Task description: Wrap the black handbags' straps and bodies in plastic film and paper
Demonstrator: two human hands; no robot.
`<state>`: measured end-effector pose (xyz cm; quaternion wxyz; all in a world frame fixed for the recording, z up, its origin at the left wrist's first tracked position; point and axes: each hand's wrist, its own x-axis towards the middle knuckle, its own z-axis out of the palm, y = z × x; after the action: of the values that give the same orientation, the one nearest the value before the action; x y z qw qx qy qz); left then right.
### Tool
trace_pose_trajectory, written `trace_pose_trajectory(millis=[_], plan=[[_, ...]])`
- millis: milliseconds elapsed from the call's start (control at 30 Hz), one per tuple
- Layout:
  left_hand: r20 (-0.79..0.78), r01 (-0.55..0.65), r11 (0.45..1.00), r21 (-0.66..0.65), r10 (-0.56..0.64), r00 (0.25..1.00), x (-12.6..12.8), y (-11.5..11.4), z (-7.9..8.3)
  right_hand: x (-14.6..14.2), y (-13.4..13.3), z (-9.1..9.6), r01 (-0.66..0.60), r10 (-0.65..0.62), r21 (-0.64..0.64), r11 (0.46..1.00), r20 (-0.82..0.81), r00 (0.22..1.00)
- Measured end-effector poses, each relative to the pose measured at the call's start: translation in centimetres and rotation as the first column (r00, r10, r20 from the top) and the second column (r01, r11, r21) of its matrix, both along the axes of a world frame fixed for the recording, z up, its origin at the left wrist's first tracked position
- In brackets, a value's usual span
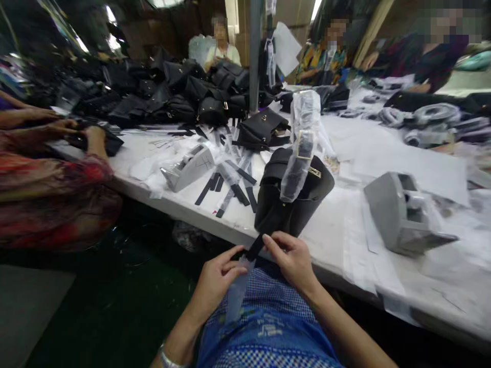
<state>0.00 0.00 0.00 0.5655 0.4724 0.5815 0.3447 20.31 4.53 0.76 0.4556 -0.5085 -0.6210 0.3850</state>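
Note:
Over my lap, my left hand [217, 278] is closed on a clear plastic sleeve [237, 295], around the lower end of a black strap [254, 248]. My right hand [293, 258] pinches the same strap higher up, by the table edge. Just beyond my fingers stands a black handbag [268, 197] with gold-coloured hardware. Across its front and top lies a strap wrapped in clear plastic, with a gold-coloured buckle [306, 144]. Whether the held strap joins the bag is hard to make out.
Grey tape dispensers stand left [192, 167] and right [395, 217] on the white table [330, 225]. Black strips [240, 194] lie between. Behind is a heap of black bags [180, 92]. A co-worker's hands [94, 138] work at left; other people sit across the table, beyond a metal post [254, 56].

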Motion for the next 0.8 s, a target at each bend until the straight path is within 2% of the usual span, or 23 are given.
trace_pose_trajectory(millis=[67,167,300,400,567,633,700,800], plan=[[0.064,0.024,1.0,-0.008,-0.024,0.998,0.2,0.6,-0.1,0.0,-0.1,-0.2,-0.037,0.036,-0.055,0.998,-0.024,0.999],[0.181,0.038,0.999,0.022,-0.041,0.983,0.9,1.8,-0.1,0.1,-0.1,-0.3,-0.05,0.051,-0.065,0.997,0.013,0.999],[0.302,0.039,0.993,0.112,-0.071,0.951,3.2,4.2,0.6,0.8,-0.4,0.0,0.064,-0.073,0.058,0.996,0.155,0.985],[0.299,0.029,0.983,0.181,-0.083,0.951,5.4,6.4,1.7,1.7,-0.6,0.5,0.162,-0.175,0.091,0.983,0.158,0.972],[0.232,-0.065,0.936,0.346,-0.019,0.972,7.6,9.5,3.5,2.1,-0.1,2.2,0.231,-0.246,0.113,0.966,0.144,0.959],[0.195,-0.087,0.905,0.417,0.005,0.981,7.6,10.2,3.8,1.7,0.4,3.0,0.248,-0.254,0.078,0.966,0.082,0.964],[0.169,-0.091,0.884,0.459,0.013,0.986,7.4,10.5,3.9,1.2,1.0,3.5,0.237,-0.237,-0.015,0.971,-0.013,0.971],[0.176,-0.097,0.883,0.46,0.017,0.984,6.7,10.3,3.5,0.2,1.8,3.6,0.193,-0.212,-0.129,0.973,-0.148,0.966]])
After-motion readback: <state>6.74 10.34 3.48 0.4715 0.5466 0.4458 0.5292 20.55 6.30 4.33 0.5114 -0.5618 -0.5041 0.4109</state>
